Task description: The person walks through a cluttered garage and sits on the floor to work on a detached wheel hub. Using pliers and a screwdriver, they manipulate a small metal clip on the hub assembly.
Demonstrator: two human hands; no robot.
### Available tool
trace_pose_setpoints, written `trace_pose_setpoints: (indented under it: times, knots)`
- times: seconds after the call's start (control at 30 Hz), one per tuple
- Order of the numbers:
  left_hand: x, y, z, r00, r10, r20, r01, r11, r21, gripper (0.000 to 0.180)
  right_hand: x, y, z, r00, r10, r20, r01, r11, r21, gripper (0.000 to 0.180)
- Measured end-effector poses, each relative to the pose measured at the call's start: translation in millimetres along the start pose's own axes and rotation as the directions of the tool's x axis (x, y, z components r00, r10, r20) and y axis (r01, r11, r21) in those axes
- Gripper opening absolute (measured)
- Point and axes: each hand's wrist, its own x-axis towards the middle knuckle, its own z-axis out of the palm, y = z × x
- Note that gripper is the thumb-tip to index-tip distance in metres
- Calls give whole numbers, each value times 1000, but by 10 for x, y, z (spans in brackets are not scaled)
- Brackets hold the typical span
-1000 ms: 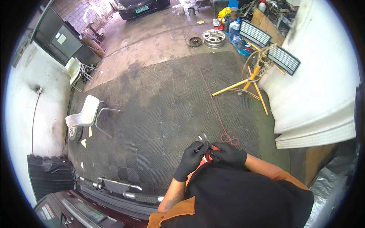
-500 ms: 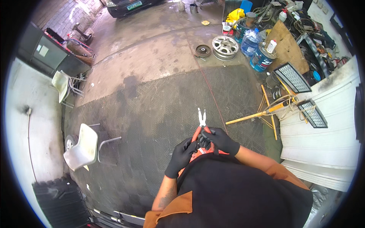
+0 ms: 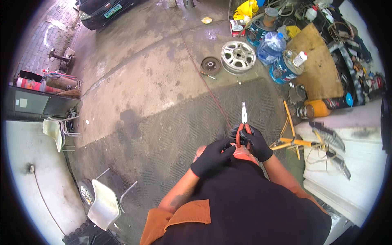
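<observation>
A pair of long-nose pliers (image 3: 243,115) with red handles points away from me, its bare metal jaws nearly together. Wrapped round the handles is my right hand (image 3: 259,145) in a black glove, with some fingertips showing beyond the left handle. My left hand (image 3: 213,157), gloved too, is just left of the handle ends. Its thumb and fingers are apart and reach toward the left handle; whether they touch it I cannot tell. Below the pliers, part of a red surface (image 3: 244,152) shows in front of my dark clothing.
Ahead on the floor lie a silver wheel rim (image 3: 238,57) and a rusty brake drum (image 3: 210,65). Blue paint cans (image 3: 281,70) and a water jug (image 3: 270,48) stand beside them. A yellow work-light stand (image 3: 295,142) is at right, a white chair (image 3: 104,204) at left, a dark car (image 3: 98,12) far left.
The pliers' jaws have come together from a spread position. My view has shifted, and the hands and pliers appear farther right. The left hand is farther from the handles.
</observation>
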Motion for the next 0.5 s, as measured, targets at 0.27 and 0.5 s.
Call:
trace_pose_setpoints:
  times: [0.27, 0.5]
  knots:
    - [1950, -399, -1621, 979, -149, -140, 119, 972, -204, 37, 2584, -789, -680, 972, 235, -16, -232, 946, -225, 24]
    - [4647, -2224, -2358, 959, -26, -282, -40, 974, -225, 28, 4965, 106, -1849, 866, 410, -285, -479, 843, -244, 26]
